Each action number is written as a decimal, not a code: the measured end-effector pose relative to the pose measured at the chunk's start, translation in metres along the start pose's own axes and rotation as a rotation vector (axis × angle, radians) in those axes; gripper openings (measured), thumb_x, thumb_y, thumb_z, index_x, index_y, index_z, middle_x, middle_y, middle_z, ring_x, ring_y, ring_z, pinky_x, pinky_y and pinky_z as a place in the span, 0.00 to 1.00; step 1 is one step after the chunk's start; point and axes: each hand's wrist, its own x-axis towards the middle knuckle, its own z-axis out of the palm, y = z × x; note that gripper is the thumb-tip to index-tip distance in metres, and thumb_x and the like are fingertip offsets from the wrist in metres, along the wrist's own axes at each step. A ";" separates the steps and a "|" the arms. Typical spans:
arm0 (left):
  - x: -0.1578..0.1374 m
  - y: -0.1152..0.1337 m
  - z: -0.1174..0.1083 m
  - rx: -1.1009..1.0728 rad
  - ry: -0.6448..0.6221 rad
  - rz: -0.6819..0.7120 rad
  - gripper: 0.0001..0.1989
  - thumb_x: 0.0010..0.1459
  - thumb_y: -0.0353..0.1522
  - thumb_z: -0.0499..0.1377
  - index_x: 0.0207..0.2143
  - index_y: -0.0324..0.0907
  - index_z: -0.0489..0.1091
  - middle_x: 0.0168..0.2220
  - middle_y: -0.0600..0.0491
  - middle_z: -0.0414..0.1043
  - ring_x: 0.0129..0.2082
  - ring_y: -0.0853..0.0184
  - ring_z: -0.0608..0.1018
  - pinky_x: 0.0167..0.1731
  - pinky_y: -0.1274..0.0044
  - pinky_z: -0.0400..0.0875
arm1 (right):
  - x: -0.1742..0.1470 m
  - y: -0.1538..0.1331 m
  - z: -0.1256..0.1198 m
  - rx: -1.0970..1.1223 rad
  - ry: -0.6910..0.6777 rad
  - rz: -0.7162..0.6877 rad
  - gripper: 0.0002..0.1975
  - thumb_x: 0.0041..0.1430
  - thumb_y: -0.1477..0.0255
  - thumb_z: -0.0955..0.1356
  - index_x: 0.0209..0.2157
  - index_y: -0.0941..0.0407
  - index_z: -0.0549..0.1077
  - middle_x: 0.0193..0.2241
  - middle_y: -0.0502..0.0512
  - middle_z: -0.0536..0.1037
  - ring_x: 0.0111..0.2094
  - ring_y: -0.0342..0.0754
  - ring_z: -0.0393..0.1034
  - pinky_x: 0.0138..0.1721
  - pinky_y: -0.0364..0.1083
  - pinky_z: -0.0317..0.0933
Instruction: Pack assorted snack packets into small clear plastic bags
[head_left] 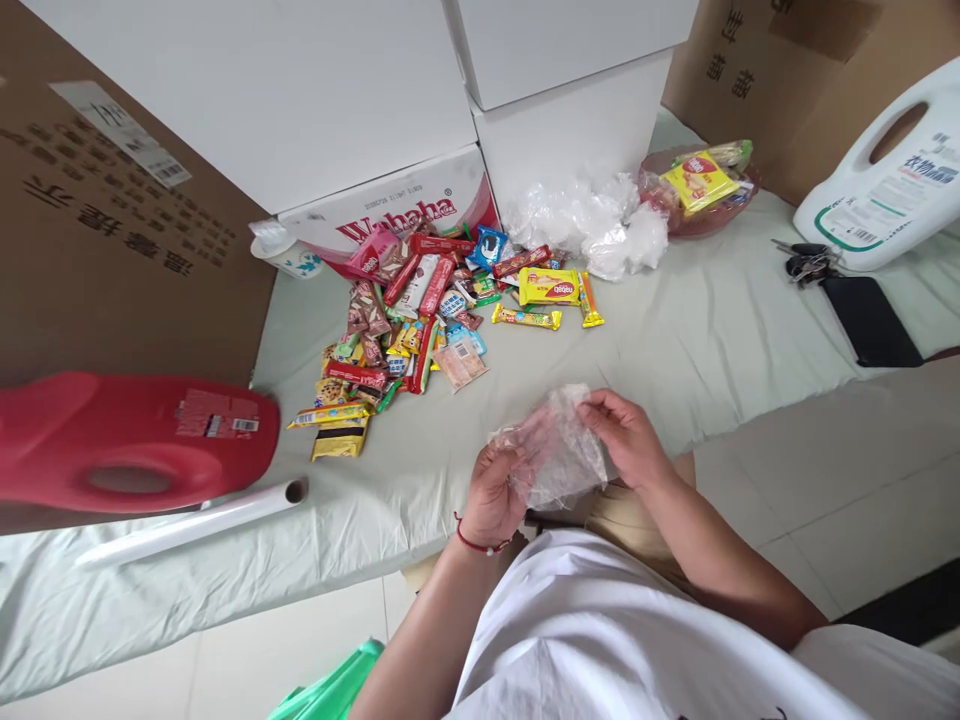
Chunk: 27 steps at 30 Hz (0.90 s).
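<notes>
Between my two hands is a clear plastic bag (562, 455), crumpled and partly spread out, with nothing visible inside it. My left hand (496, 490) pinches its left side, thumb on top. At the bag's upper right, the fingers of my right hand (622, 432) are closed on the edge. Beyond the hands lies a heap of wrapped snacks (420, 300) in many colours. A yellow wafer packet (549, 287) and a thin yellow snack stick (526, 317) lie at the heap's right side.
Crumpled clear bags (592, 225) lie beside a reddish bowl of snacks (697, 220). A red jug (135, 440) and a white roll (195, 525) are at left. A white detergent bottle (885, 180), keys (808, 262) and a black phone (871, 320) are at right.
</notes>
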 end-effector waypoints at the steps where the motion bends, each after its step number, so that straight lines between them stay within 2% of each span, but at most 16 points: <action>1: 0.000 0.002 -0.004 -0.008 0.012 -0.001 0.07 0.49 0.30 0.69 0.25 0.42 0.73 0.55 0.45 0.79 0.66 0.46 0.71 0.59 0.61 0.74 | 0.002 0.000 -0.005 0.033 0.037 0.021 0.18 0.56 0.52 0.75 0.33 0.53 0.77 0.26 0.48 0.74 0.28 0.43 0.65 0.32 0.43 0.62; 4: 0.004 0.010 -0.017 -0.026 0.058 -0.007 0.07 0.47 0.31 0.69 0.24 0.42 0.73 0.53 0.45 0.80 0.62 0.48 0.75 0.59 0.60 0.74 | 0.006 -0.003 -0.025 0.082 0.108 0.077 0.19 0.52 0.52 0.77 0.32 0.53 0.76 0.25 0.47 0.72 0.26 0.42 0.62 0.29 0.43 0.59; 7: 0.009 0.017 -0.028 -0.033 0.129 -0.006 0.07 0.45 0.31 0.70 0.26 0.42 0.74 0.50 0.47 0.82 0.56 0.53 0.80 0.56 0.63 0.76 | 0.006 -0.010 -0.041 0.082 0.106 0.068 0.17 0.51 0.55 0.78 0.31 0.53 0.77 0.25 0.48 0.72 0.27 0.43 0.63 0.30 0.43 0.61; 9: 0.011 0.019 -0.031 -0.030 0.158 0.005 0.08 0.44 0.31 0.70 0.27 0.42 0.75 0.48 0.48 0.82 0.51 0.56 0.82 0.52 0.66 0.79 | 0.003 -0.015 -0.044 0.118 0.048 0.047 0.16 0.50 0.56 0.78 0.32 0.52 0.78 0.29 0.49 0.76 0.31 0.45 0.68 0.34 0.45 0.64; 11: 0.011 0.020 -0.030 -0.013 0.161 0.011 0.09 0.44 0.32 0.72 0.28 0.43 0.75 0.48 0.49 0.82 0.48 0.58 0.84 0.48 0.68 0.81 | 0.000 -0.018 -0.042 0.202 -0.051 0.068 0.17 0.51 0.56 0.78 0.37 0.52 0.80 0.37 0.53 0.80 0.38 0.50 0.74 0.40 0.48 0.68; 14: 0.011 0.019 -0.026 0.026 0.149 0.012 0.12 0.45 0.33 0.73 0.27 0.43 0.73 0.45 0.50 0.82 0.43 0.60 0.84 0.42 0.71 0.82 | -0.002 -0.017 -0.034 0.342 -0.208 0.174 0.26 0.51 0.55 0.78 0.50 0.51 0.78 0.52 0.60 0.80 0.48 0.57 0.77 0.46 0.54 0.71; 17: 0.011 0.017 -0.023 0.085 0.160 0.019 0.12 0.46 0.34 0.73 0.29 0.43 0.73 0.43 0.51 0.82 0.39 0.64 0.84 0.38 0.74 0.81 | -0.002 -0.012 -0.029 0.370 -0.318 0.301 0.39 0.46 0.59 0.81 0.59 0.48 0.72 0.59 0.62 0.76 0.49 0.58 0.77 0.45 0.53 0.72; 19: 0.012 0.016 -0.024 0.132 0.209 0.020 0.13 0.45 0.35 0.73 0.32 0.43 0.74 0.40 0.51 0.81 0.35 0.66 0.83 0.34 0.77 0.80 | -0.001 -0.010 -0.030 0.356 -0.390 0.363 0.41 0.43 0.62 0.83 0.60 0.48 0.72 0.54 0.60 0.80 0.47 0.57 0.78 0.44 0.52 0.72; 21: 0.013 0.013 -0.027 0.181 0.267 0.041 0.15 0.45 0.37 0.73 0.31 0.43 0.71 0.36 0.53 0.80 0.30 0.68 0.82 0.27 0.80 0.77 | 0.000 -0.009 -0.033 0.327 -0.427 0.383 0.34 0.42 0.63 0.83 0.52 0.52 0.78 0.41 0.57 0.84 0.40 0.53 0.79 0.42 0.49 0.71; 23: 0.016 0.009 -0.031 0.245 0.319 0.104 0.18 0.47 0.39 0.73 0.28 0.43 0.66 0.33 0.55 0.78 0.24 0.72 0.79 0.21 0.82 0.71 | 0.001 -0.011 -0.039 0.282 -0.387 0.369 0.25 0.41 0.62 0.83 0.42 0.54 0.81 0.31 0.53 0.82 0.32 0.48 0.76 0.35 0.45 0.68; 24: 0.017 0.006 -0.033 0.283 0.342 0.144 0.19 0.49 0.40 0.72 0.28 0.43 0.64 0.32 0.56 0.78 0.21 0.74 0.76 0.20 0.82 0.68 | 0.002 -0.012 -0.042 0.262 -0.345 0.357 0.24 0.41 0.62 0.83 0.40 0.54 0.82 0.29 0.51 0.80 0.29 0.46 0.73 0.32 0.44 0.66; 27: 0.020 -0.001 -0.038 0.401 0.397 0.241 0.18 0.54 0.42 0.69 0.29 0.44 0.63 0.28 0.60 0.74 0.17 0.77 0.68 0.17 0.82 0.63 | 0.005 -0.019 -0.056 0.199 -0.224 0.332 0.24 0.39 0.62 0.83 0.40 0.54 0.81 0.30 0.50 0.79 0.28 0.43 0.69 0.28 0.41 0.62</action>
